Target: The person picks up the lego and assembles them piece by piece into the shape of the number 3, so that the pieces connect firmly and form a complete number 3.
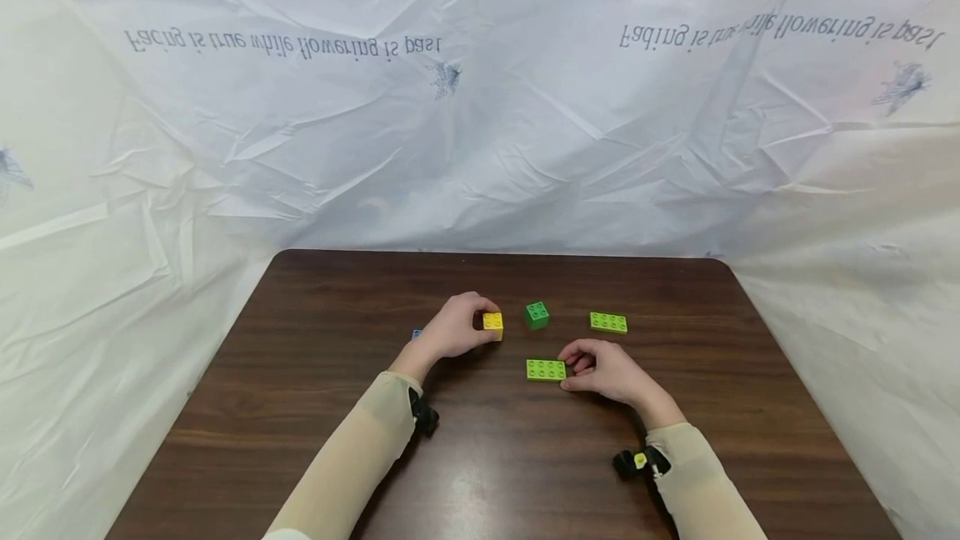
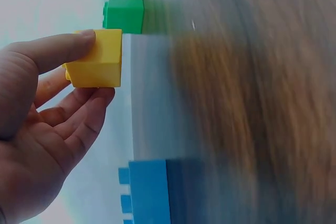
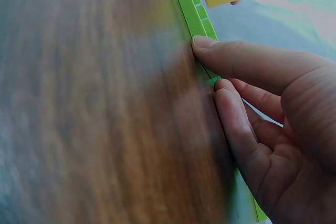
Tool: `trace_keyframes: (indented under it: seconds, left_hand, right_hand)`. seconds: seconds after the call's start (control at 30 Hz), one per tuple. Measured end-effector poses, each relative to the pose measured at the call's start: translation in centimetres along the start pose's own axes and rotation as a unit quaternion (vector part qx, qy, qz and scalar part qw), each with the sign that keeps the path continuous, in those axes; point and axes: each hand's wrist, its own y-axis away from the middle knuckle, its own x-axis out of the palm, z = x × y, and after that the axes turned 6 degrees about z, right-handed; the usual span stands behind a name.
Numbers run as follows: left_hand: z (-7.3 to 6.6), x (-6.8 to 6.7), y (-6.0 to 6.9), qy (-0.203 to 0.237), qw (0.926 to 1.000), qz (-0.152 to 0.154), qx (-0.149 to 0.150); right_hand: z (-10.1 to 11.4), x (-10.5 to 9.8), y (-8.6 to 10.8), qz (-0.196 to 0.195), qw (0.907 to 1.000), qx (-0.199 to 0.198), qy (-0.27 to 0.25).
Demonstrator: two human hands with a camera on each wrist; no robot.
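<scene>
My left hand (image 1: 452, 327) pinches a yellow toy brick (image 1: 492, 322) between thumb and fingers; the left wrist view shows this yellow brick (image 2: 100, 59) held off the wooden surface. Toward the front, my right hand (image 1: 606, 369) grips the right end of a flat lime-green brick (image 1: 545, 370), which lies on the table with its studs up. In the right wrist view the thumb is against one side of this lime brick (image 3: 190, 17). A blue brick (image 1: 417, 333) lies beside my left wrist, mostly hidden by it in the head view.
A dark green brick (image 1: 537, 315) stands right of the yellow one. Farther right lies another flat lime-green brick (image 1: 608, 322). Everything is on a dark wooden table (image 1: 480, 457). White printed sheeting (image 1: 480, 148) hangs behind it and along the sides.
</scene>
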Motion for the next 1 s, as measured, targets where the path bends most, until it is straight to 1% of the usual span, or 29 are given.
trace_keyframes:
  seconds: [0.27,0.4,0.67,0.83,1.0]
  left_hand:
    - [-1.3,0.7,0.1,0.03,0.9995,-0.005,0.014]
    - [-2.0,1.3,0.2,0.038,0.999,-0.005,0.022]
    - [-3.3,2.7,-0.1,0.059,0.9974,-0.01,0.039]
    - [-4.1,3.5,-0.3,0.061,0.9968,-0.006,0.051]
    - [-4.4,4.3,-0.4,0.057,0.9964,-0.006,0.063]
  right_hand:
    - [-0.1,0.0,-0.1,-0.002,0.9999,-0.008,0.006]
    - [-0.2,0.0,-0.2,-0.002,1.0,0.001,0.007]
    - [0.0,0.0,-0.1,-0.006,0.9999,0.011,0.006]
    - [-0.1,0.1,-0.1,-0.006,0.9999,0.01,0.009]
    - [0.0,0.1,-0.1,-0.005,0.9999,0.005,0.011]
